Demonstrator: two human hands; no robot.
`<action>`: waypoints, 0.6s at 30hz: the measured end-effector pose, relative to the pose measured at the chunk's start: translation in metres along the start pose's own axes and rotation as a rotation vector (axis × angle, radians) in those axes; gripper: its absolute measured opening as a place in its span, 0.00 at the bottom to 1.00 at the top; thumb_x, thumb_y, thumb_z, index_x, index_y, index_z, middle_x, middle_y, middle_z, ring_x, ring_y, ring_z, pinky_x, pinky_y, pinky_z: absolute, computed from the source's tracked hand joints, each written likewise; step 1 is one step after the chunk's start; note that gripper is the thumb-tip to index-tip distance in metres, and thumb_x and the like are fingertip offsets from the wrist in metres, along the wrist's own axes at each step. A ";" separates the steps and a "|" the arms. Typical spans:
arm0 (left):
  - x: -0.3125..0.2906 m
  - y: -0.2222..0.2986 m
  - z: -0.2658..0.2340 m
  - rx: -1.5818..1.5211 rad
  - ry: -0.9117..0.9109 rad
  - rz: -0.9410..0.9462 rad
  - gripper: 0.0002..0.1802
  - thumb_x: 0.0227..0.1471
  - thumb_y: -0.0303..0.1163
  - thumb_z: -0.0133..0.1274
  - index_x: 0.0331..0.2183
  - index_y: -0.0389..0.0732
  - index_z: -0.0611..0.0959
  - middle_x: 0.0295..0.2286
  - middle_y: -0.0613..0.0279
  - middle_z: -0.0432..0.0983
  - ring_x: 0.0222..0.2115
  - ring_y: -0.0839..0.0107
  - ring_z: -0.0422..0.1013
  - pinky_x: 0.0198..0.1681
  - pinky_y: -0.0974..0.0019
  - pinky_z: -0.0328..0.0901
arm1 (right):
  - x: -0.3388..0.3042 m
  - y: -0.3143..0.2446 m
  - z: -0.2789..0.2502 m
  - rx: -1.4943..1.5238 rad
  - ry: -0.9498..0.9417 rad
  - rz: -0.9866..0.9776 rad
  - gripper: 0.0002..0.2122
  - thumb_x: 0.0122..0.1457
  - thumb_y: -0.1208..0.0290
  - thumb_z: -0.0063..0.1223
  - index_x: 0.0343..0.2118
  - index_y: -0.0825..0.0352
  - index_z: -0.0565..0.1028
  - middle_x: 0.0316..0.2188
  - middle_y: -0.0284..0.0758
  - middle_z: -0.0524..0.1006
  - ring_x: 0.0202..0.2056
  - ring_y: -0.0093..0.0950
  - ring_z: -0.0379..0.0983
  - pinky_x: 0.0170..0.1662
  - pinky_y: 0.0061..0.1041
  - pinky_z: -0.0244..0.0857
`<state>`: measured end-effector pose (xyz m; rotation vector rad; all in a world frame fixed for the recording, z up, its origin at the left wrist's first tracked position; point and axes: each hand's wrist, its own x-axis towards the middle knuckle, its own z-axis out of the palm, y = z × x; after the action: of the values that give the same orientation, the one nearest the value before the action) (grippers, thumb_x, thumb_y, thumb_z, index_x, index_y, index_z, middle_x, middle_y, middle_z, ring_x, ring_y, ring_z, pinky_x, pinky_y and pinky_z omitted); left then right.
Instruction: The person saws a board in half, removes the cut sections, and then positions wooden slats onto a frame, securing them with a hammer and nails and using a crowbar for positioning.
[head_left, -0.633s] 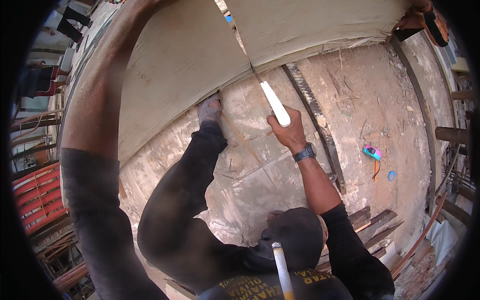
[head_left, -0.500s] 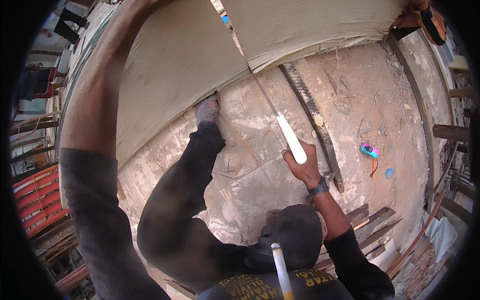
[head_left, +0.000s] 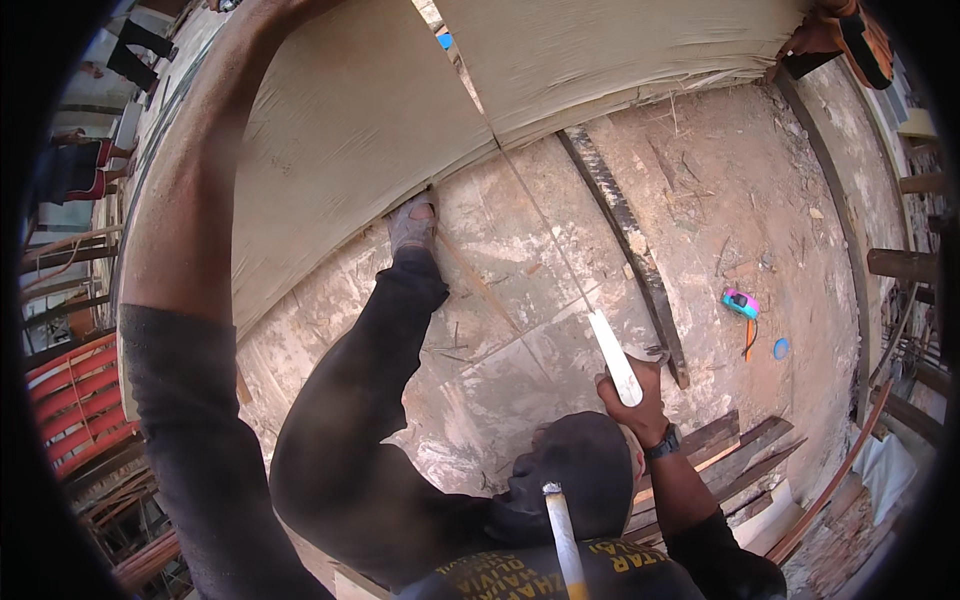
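Note:
My right hand (head_left: 640, 400) is closed around the white handle of a handsaw (head_left: 616, 360). The saw's thin blade runs up and away to the edge of a pale plywood sheet (head_left: 340, 130), where it meets a narrow cut. Beyond the blade the cut widens into an open gap that reaches the top of the view. My left arm (head_left: 190, 210) stretches forward over the sheet's left side; its hand lies beyond the top edge, out of sight. My shod left foot (head_left: 412, 222) is at the sheet's near edge.
A pink and turquoise tape measure (head_left: 740, 303) and a blue round cap (head_left: 781, 348) lie on the dusty floor. A dark wooden batten (head_left: 625, 250) crosses it. Wood pieces (head_left: 740, 460) lie at lower right. Another person's foot (head_left: 860, 45) shows at far right. A cigarette (head_left: 564, 540) juts up low in view.
My right hand has pulled the saw back toward me, down and to the right, exposing more blade between handle and sheet. My left arm has hardly moved.

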<state>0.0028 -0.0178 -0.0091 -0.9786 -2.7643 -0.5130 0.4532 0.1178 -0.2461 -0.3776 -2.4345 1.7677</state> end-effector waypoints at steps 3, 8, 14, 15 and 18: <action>0.007 0.005 0.019 -0.071 -0.016 -0.038 0.35 0.60 0.58 0.53 0.58 0.42 0.78 0.56 0.41 0.73 0.60 0.49 0.67 0.64 0.52 0.59 | 0.033 0.036 0.001 -0.006 0.032 0.065 0.07 0.50 0.78 0.57 0.32 0.73 0.80 0.17 0.38 0.75 0.19 0.23 0.73 0.27 0.25 0.66; 0.022 0.019 0.006 -0.020 -0.040 -0.092 0.37 0.61 0.58 0.52 0.59 0.40 0.76 0.57 0.40 0.72 0.60 0.50 0.67 0.65 0.52 0.58 | 0.165 0.044 0.044 0.098 0.127 -0.017 0.08 0.53 0.72 0.61 0.25 0.72 0.76 0.17 0.35 0.75 0.20 0.21 0.70 0.26 0.25 0.64; 0.021 -0.006 -0.004 0.053 -0.011 -0.177 0.36 0.60 0.58 0.53 0.60 0.43 0.77 0.56 0.42 0.73 0.60 0.51 0.67 0.65 0.50 0.58 | 0.004 0.020 0.006 0.028 0.043 -0.010 0.17 0.50 0.77 0.58 0.44 0.73 0.81 0.19 0.36 0.77 0.22 0.21 0.74 0.31 0.23 0.69; 0.020 -0.007 0.001 -0.011 -0.032 -0.174 0.35 0.60 0.57 0.53 0.60 0.44 0.77 0.56 0.42 0.73 0.60 0.51 0.67 0.65 0.50 0.58 | 0.004 0.025 0.006 0.029 0.043 -0.018 0.17 0.50 0.77 0.58 0.44 0.73 0.81 0.19 0.35 0.77 0.22 0.21 0.74 0.30 0.23 0.69; 0.024 0.014 0.000 -0.111 -0.036 -0.144 0.35 0.60 0.57 0.53 0.60 0.44 0.77 0.56 0.44 0.74 0.59 0.52 0.68 0.65 0.52 0.59 | 0.102 0.061 0.035 0.090 0.068 0.013 0.06 0.52 0.74 0.58 0.26 0.71 0.75 0.15 0.32 0.70 0.19 0.18 0.64 0.24 0.26 0.60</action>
<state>-0.0070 0.0059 0.0011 -0.8220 -2.8804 -0.6826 0.3551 0.1305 -0.3209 -0.4381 -2.3031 1.8299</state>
